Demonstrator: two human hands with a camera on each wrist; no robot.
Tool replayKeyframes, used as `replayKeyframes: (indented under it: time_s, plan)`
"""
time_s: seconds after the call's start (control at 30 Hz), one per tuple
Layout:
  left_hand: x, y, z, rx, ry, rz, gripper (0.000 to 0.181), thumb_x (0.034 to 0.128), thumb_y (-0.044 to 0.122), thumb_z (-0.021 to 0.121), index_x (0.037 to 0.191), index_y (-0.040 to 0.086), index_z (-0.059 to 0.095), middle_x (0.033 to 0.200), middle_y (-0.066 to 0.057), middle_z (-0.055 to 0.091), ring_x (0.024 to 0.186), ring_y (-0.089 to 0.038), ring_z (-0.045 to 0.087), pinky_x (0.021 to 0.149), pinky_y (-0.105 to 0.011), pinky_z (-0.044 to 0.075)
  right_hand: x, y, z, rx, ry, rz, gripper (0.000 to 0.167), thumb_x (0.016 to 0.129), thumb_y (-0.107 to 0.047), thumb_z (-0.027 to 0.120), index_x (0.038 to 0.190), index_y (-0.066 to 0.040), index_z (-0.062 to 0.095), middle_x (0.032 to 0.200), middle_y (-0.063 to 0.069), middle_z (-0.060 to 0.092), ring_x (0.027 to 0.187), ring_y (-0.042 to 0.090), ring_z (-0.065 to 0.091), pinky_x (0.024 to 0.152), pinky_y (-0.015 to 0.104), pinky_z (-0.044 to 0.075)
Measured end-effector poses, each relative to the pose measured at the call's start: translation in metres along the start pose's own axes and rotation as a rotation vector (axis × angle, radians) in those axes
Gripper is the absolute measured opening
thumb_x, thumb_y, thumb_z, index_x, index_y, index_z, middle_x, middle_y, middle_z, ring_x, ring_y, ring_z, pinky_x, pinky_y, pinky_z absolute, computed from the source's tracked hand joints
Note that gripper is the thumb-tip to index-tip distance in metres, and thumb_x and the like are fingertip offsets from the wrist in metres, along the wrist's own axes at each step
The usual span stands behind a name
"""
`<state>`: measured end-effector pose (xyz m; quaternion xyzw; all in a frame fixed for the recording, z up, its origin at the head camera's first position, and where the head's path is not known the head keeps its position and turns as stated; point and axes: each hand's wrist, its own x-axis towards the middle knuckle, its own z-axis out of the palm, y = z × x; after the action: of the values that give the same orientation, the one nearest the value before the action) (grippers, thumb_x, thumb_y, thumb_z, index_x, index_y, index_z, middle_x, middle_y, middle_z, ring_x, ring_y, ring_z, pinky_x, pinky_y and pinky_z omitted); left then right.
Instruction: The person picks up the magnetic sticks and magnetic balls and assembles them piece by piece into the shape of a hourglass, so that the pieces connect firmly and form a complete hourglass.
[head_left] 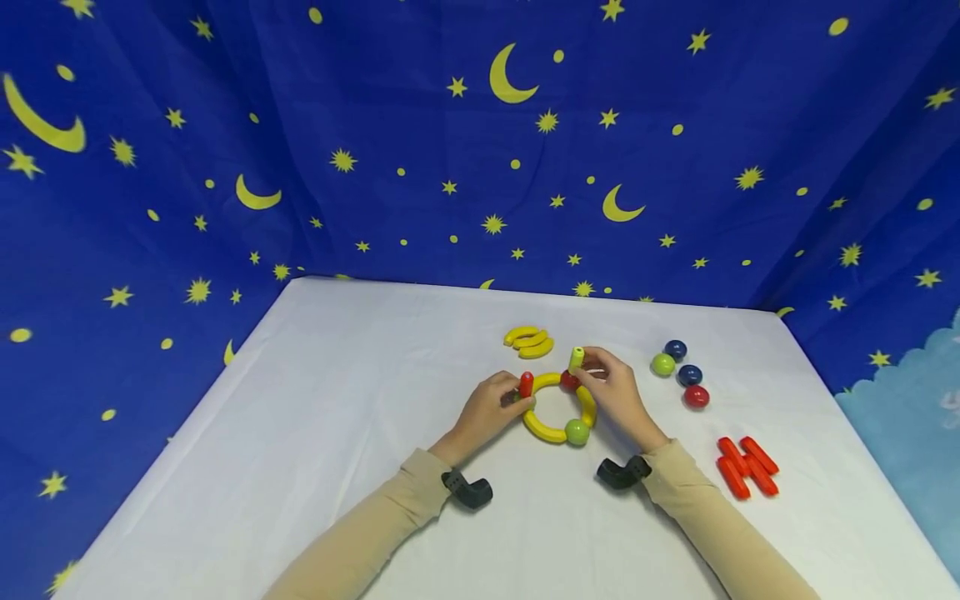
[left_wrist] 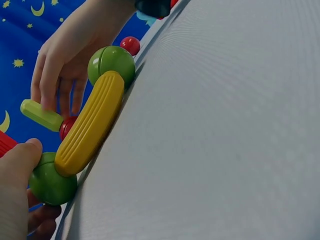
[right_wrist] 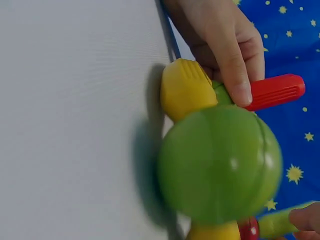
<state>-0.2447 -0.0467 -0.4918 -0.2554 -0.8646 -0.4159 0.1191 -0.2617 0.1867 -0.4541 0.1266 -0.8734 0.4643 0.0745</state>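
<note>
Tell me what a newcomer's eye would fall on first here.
Most likely the blue moon-and-star backdrop behind the white table. Then the yellow, green and red ring between the left hand and the right hand, with a red stick upright by the left and a light green stick by the right.
</note>
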Motion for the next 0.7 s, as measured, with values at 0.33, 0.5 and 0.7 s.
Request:
replayKeyframes:
  time_s: [0.33,0.5,0.7]
  plan:
    - [0.000,0.002,0.001,-0.092,0.015,-0.055,0.020,0.0838,0.024,0.072,0.090,0.006,0.070,0.087,-0.004,0.064,0.076,-0.011,0.052,0.068,-0.017,0.042,-0.067,0.032,-0.063,-0.174,0.334,-0.221,0.023,0.080,0.009,0.064,0.103,0.009,0.065,0.094,0.021,0.067,0.089,-0.015,0.050,0.080,0.003,0.039]
    - [0.000,0.000,0.000,-0.112,0.032,-0.072,0.019,0.0824,0.024,0.074,0.088,0.005,0.070,0.087,-0.004,0.066,0.077,-0.013,0.056,0.070,-0.018,0.045,-0.099,0.038,-0.097,-0.323,0.502,-0.076,0.024,0.078,0.011,0.062,0.102,0.009,0.064,0.098,0.026,0.063,0.098,0.009,0.056,0.089,0.025,0.041]
    - [0.001,0.000,0.000,-0.112,0.031,-0.077,0.020,0.0828,0.024,0.073,0.090,0.006,0.071,0.088,-0.004,0.066,0.078,-0.013,0.058,0.071,-0.020,0.047,-0.124,0.057,-0.124,-0.436,0.478,0.256,0.029,0.085,0.004,0.056,0.114,0.011,0.060,0.113,0.034,0.058,0.105,0.048,0.051,0.087,0.046,0.043]
